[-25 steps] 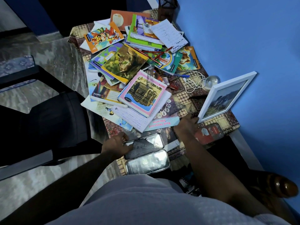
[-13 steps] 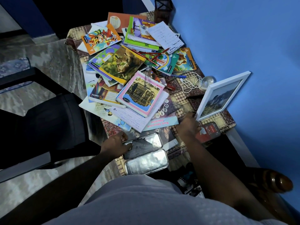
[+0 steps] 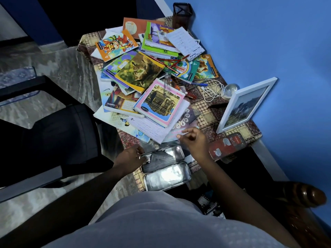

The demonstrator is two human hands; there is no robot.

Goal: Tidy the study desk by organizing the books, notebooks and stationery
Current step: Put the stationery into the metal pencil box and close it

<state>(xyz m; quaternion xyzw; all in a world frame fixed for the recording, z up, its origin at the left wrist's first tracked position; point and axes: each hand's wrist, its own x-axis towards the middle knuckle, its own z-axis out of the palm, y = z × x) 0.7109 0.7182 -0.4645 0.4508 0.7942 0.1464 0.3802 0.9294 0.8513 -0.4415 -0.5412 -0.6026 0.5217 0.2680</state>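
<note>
Books [image 3: 141,74] lie heaped beyond the tin [image 3: 166,178]; left hand [image 3: 129,157] grips its end, right hand [image 3: 194,143] curls, its hold unclear; tidying barely begun.

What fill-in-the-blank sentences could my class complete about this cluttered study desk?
1. The picture frame leaning against the blue wall has a ____ border.
2. The metal tin held at one end by the left hand lies ____, both halves showing.
3. The loose pencils lying across the books are ____ in colour.

Missing words: white; open; red.
</note>
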